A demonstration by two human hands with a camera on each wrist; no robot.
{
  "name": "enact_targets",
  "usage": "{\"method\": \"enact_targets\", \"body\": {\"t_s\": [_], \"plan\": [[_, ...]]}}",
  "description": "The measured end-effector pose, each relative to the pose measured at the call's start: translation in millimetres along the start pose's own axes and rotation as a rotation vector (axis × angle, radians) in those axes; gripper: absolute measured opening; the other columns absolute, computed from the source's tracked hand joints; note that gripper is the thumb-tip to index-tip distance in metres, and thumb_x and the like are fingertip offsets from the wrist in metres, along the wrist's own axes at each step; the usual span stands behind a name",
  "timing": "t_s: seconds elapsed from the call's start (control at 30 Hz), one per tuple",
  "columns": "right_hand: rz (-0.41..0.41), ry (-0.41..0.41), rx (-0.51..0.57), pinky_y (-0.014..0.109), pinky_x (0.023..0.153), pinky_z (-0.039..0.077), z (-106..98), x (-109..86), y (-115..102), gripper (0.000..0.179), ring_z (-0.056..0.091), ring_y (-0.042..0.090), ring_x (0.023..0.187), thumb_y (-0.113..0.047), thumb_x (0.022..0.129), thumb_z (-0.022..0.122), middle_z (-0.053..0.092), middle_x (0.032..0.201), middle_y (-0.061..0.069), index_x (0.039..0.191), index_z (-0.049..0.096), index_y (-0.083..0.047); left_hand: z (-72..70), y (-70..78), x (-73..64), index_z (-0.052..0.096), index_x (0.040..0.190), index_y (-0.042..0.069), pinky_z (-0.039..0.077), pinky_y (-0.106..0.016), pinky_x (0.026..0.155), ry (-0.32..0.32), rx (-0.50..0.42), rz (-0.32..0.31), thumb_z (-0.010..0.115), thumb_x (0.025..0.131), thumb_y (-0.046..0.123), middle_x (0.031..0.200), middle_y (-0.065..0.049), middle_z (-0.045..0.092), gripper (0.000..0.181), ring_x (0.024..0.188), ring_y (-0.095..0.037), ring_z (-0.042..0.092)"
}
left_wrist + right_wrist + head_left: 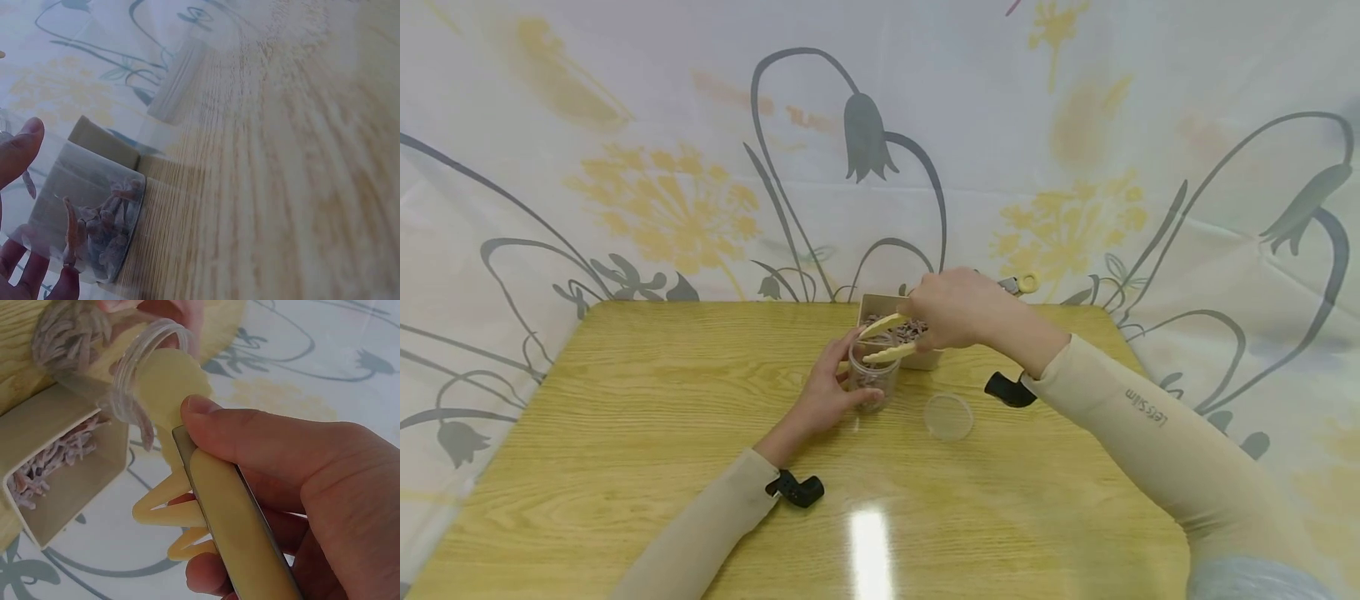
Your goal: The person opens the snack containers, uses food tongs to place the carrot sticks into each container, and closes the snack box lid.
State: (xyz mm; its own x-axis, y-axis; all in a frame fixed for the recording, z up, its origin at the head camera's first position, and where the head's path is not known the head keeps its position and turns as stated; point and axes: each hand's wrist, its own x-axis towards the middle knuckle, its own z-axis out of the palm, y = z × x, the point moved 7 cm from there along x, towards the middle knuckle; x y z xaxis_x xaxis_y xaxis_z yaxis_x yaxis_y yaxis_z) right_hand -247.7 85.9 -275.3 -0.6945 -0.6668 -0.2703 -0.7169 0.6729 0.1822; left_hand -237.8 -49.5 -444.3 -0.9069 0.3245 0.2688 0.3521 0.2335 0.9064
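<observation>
Head: gripping a clear jar (883,381) before a beige box (923,361) with the left hand (826,392), yellow tongs (891,353) at the jar's mouth with the right hand (957,308). Left wrist: clasping the jar, pale strips (109,228) inside, apparently on the table (269,200). Right wrist: pinching the tongs.

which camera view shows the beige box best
The right wrist view: it looks into the beige box, showing its rim and the strips inside. In the head view, the right hand partly covers it; the left wrist view shows only some outer wall, partly through the clear jar.
</observation>
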Motion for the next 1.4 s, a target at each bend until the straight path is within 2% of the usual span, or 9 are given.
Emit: {"method": "enact_targets", "body": {"t_s": [0.37, 0.6, 0.8, 0.93, 1.13, 1.2, 1.27, 1.33, 1.4], "plan": [[0.01, -0.022, -0.032, 0.043, 0.069, 0.056, 7.8, 6.7, -3.2, 0.04, 0.063, 0.023, 0.088, -0.039, 0.091, 0.073, 0.068, 0.099, 0.002, 0.129, 0.07, -0.026, -0.3, 1.4, 2.1, 0.03, 0.158, 0.016, 0.044, -0.055, 0.102, -0.009, -0.003, -0.006, 0.085, 0.08, 0.012, 0.132, -0.013, 0.043, 0.095, 0.127, -0.031, 0.045], [-0.073, -0.022, -0.04, 0.04, 0.068, 0.056, 15.3, 14.7, -15.7, 0.026, 0.064, 0.021, 0.085, -0.034, 0.094, 0.07, 0.07, 0.095, -0.002, 0.118, 0.075, -0.025, -1.4, 3.9, 3.0, 0.03, 0.157, 0.014, 0.044, -0.055, 0.102, -0.008, 0.001, 0.005, 0.085, 0.079, 0.01, 0.131, -0.013, 0.043, 0.096, 0.124, -0.03, 0.046], [-0.047, -0.01, -0.023, 0.04, 0.067, 0.057, 8.9, 11.4, -11.7, 0.031, 0.063, 0.02, 0.08, -0.038, 0.089, 0.074, 0.069, 0.093, -0.002, 0.117, 0.075, -0.023, -0.9, 4.4, 3.0, 0.03, 0.157, 0.015, 0.044, -0.056, 0.101, -0.014, 0.005, 0.008, 0.086, 0.079, 0.01, 0.133, -0.014, 0.043, 0.096, 0.124, -0.03, 0.046], [-0.028, -0.005, -0.008, 0.041, 0.07, 0.056, 4.3, 4.3, -4.7, 0.042, 0.062, 0.02, 0.084, -0.039, 0.087, 0.076, 0.068, 0.094, -0.001, 0.126, 0.072, -0.023, -1.7, 4.9, 2.6, 0.031, 0.157, 0.019, 0.044, -0.058, 0.101, -0.008, 0.002, 0.007, 0.086, 0.079, 0.01, 0.131, -0.015, 0.043, 0.096, 0.124, -0.032, 0.046], [-0.023, 0.029, 0.058, 0.039, 0.065, 0.055, 3.4, -6.6, 8.5, 0.033, 0.06, 0.018, 0.073, -0.038, 0.084, 0.079, 0.064, 0.079, -0.006, 0.112, 0.074, -0.02, -1.9, 3.9, 1.9, 0.031, 0.157, 0.015, 0.045, -0.057, 0.099, 0.002, 0.021, 0.009, 0.086, 0.079, 0.01, 0.129, -0.015, 0.044, 0.095, 0.125, -0.033, 0.046], [-0.011, 0.046, 0.082, 0.042, 0.072, 0.055, 4.4, -10.8, 14.2, 0.041, 0.063, 0.02, 0.079, -0.039, 0.083, 0.08, 0.068, 0.086, -0.004, 0.118, 0.072, -0.018, -1.6, 3.4, 1.3, 0.031, 0.157, 0.016, 0.045, -0.057, 0.1, 0.002, 0.018, 0.008, 0.086, 0.079, 0.011, 0.13, -0.015, 0.044, 0.095, 0.125, -0.032, 0.046], [0.007, 0.056, 0.112, 0.046, 0.08, 0.055, 6.3, -15.1, 21.1, 0.054, 0.065, 0.024, 0.09, -0.041, 0.083, 0.08, 0.071, 0.1, 0.002, 0.128, 0.068, -0.014, -1.0, 3.1, 0.9, 0.031, 0.157, 0.016, 0.045, -0.057, 0.1, 0.0, 0.013, 0.009, 0.085, 0.079, 0.011, 0.131, -0.017, 0.044, 0.095, 0.126, -0.033, 0.046], [0.04, 0.063, 0.156, 0.049, 0.088, 0.053, 8.7, -19.3, 29.4, 0.065, 0.065, 0.029, 0.103, -0.043, 0.083, 0.079, 0.07, 0.116, 0.007, 0.138, 0.061, -0.012, -0.5, 3.2, 0.5, 0.031, 0.157, 0.018, 0.044, -0.057, 0.101, -0.004, 0.006, 0.006, 0.085, 0.079, 0.011, 0.133, -0.018, 0.043, 0.096, 0.127, -0.034, 0.045], [0.065, 0.065, 0.196, 0.051, 0.092, 0.051, 12.1, -22.6, 38.6, 0.069, 0.063, 0.031, 0.11, -0.044, 0.085, 0.078, 0.066, 0.127, 0.01, 0.142, 0.057, -0.012, -0.3, 3.7, 0.1, 0.031, 0.157, 0.018, 0.043, -0.058, 0.101, -0.006, -0.002, 0.004, 0.085, 0.079, 0.01, 0.134, -0.02, 0.042, 0.095, 0.127, -0.036, 0.045]]}}
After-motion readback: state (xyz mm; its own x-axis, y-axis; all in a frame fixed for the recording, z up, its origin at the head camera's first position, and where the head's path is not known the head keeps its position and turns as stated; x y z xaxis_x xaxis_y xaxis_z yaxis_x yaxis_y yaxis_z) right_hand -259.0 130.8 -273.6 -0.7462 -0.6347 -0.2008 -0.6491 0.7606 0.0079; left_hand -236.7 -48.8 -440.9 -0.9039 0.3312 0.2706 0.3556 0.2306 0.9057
